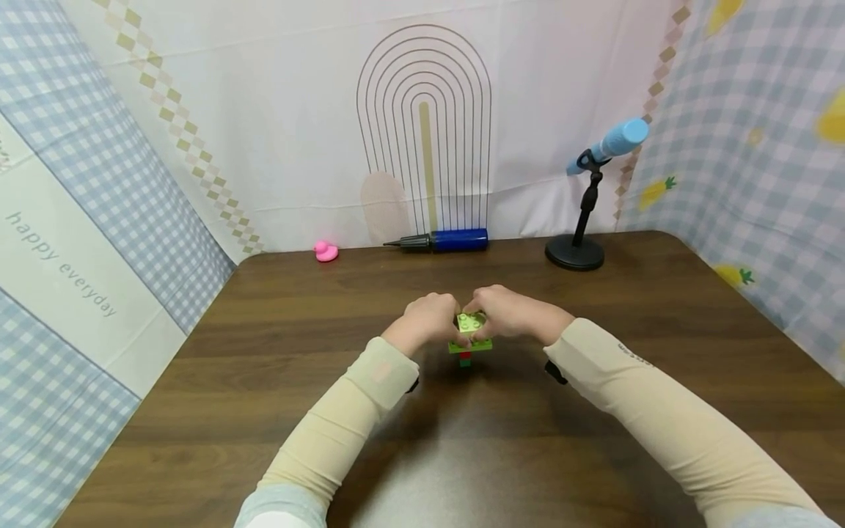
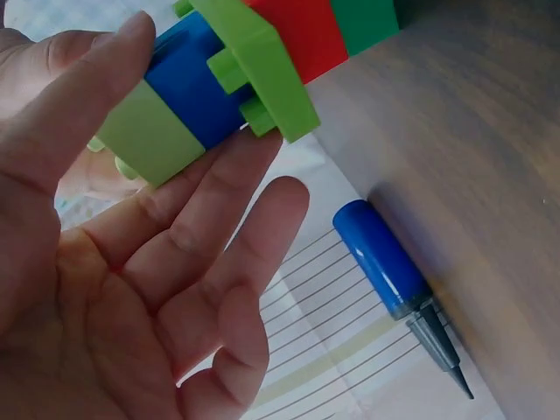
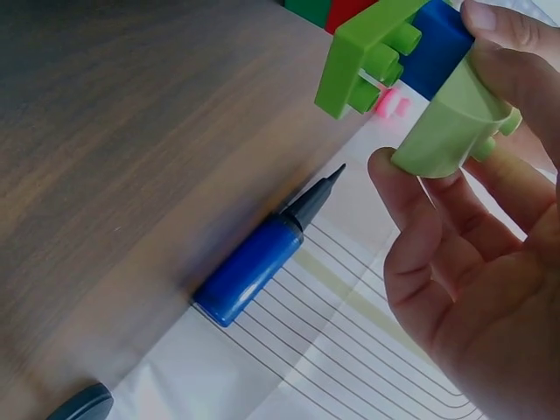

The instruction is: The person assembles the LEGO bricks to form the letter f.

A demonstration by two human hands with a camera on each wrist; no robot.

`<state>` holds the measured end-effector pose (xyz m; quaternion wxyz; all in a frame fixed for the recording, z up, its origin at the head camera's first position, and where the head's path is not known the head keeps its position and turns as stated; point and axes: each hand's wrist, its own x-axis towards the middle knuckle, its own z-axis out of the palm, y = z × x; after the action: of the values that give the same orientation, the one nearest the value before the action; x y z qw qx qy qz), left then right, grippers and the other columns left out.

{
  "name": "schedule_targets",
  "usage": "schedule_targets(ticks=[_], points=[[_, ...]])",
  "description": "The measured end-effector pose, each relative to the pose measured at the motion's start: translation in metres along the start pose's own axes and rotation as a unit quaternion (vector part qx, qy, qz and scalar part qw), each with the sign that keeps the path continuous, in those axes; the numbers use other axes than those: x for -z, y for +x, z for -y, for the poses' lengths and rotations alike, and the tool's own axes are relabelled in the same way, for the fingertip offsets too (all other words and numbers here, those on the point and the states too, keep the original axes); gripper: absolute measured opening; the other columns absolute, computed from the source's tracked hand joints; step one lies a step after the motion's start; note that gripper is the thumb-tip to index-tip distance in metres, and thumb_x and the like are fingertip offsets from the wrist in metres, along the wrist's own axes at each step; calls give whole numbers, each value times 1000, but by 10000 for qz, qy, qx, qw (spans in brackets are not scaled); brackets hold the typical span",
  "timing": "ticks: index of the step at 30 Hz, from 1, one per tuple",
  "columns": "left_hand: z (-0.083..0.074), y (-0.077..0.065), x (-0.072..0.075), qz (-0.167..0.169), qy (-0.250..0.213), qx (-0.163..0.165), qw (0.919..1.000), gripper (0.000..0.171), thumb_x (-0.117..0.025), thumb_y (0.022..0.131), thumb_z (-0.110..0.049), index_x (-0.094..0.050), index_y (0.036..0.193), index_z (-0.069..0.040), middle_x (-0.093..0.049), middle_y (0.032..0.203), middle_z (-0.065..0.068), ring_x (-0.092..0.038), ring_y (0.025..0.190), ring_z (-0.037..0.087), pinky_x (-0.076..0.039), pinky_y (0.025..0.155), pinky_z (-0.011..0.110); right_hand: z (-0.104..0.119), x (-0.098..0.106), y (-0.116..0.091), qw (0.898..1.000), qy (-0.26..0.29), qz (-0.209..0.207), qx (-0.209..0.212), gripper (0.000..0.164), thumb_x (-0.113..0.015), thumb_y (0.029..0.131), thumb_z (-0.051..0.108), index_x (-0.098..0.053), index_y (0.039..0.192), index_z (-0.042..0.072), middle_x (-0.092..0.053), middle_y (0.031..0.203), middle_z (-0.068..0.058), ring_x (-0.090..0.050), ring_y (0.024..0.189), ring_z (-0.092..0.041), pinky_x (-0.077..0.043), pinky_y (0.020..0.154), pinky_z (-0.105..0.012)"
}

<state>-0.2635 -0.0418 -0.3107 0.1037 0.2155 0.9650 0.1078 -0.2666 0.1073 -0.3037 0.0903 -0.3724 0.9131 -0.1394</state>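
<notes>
A stack of toy building blocks stands between both hands in the middle of the table. Its pale green top block (image 3: pixel 442 131) has a curved side and sits on a blue block (image 2: pixel 188 79). Below that is a wider lime green block (image 1: pixel 480 345), then a red block (image 2: pixel 302 35) and a green block (image 1: pixel 465 361). My left hand (image 1: pixel 432 319) pinches the upper blocks from the left, thumb across the blue and pale green ones. From the right, my right hand (image 1: pixel 511 314) holds the pale green block between thumb and fingers.
Along the back edge of the brown table (image 1: pixel 297 411) lie a pink toy duck (image 1: pixel 326 251) and a blue hand pump (image 1: pixel 458 240) with a black nozzle. A light blue microphone-shaped object (image 1: pixel 620 139) rests on a black stand (image 1: pixel 574 251) at back right.
</notes>
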Motion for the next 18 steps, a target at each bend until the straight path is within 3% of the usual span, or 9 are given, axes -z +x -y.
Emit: schedule_targets(ticks=[9, 14, 18], points=[[0, 1, -4, -121, 77, 98, 9998, 27, -73, 64, -40, -59, 73, -18, -55, 66, -5, -49, 60, 13, -38, 48, 28, -7, -11, -7, 9994, 91, -215, -267, 36, -68, 75, 22, -61, 105, 4, -52, 84, -1, -47, 74, -14, -40, 64, -28], [0, 1, -8, -203, 180, 132, 9995, 27, -73, 64, -39, -58, 73, -18, -55, 66, -5, -49, 60, 13, -38, 49, 29, -22, -22, -9, 9966, 425, 14, -698, 32, -72, 71, 24, -58, 93, 5, -55, 79, 1, -49, 69, -12, -41, 62, -27], [3, -1, -8, -270, 140, 131, 9995, 29, -73, 65, -39, -61, 80, -18, -54, 69, -6, -49, 62, 12, -38, 50, 29, -27, -27, -10, 9954, 579, 60, -762, 29, -73, 70, 22, -56, 86, 6, -55, 76, 0, -51, 66, -11, -42, 61, -27]])
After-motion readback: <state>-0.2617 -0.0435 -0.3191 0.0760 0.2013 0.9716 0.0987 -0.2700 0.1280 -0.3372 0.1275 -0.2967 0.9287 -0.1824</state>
